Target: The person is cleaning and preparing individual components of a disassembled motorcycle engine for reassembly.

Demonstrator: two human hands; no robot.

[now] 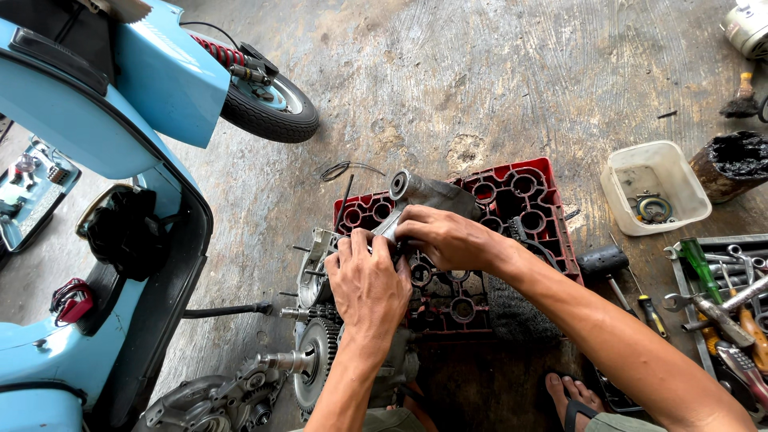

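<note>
The left hand [366,280] lies back-up with fingers curled closed onto the edge of a grey cast-metal engine casing [416,196], its fingertips hidden beneath the knuckles, so the exact point of grip is hard to make out. The right hand [444,238] comes in from the right and pinches the same casing just beside the left, fingers bent down over the metal; whatever small part sits between the two hands is covered. The casing rests tilted across a red plastic bottle crate [524,200] lying on the concrete floor [480,80], with its round eyelet end poking out above the fingers. Below the left hand, steel toothed gears and shafts [316,364] stick out of an engine block that is partly masked by the forearm and cut off at the bottom edge. A thin black rubber ring [336,170] lies on the floor above the crate. To the right stand a translucent plastic tub [620,192] and a metal tray of wrenches and screwdrivers [724,304], cropped by the frame. On the left, a pale blue scooter body [120,104] runs out of view, its small black wheel [268,104] near the top.
</note>
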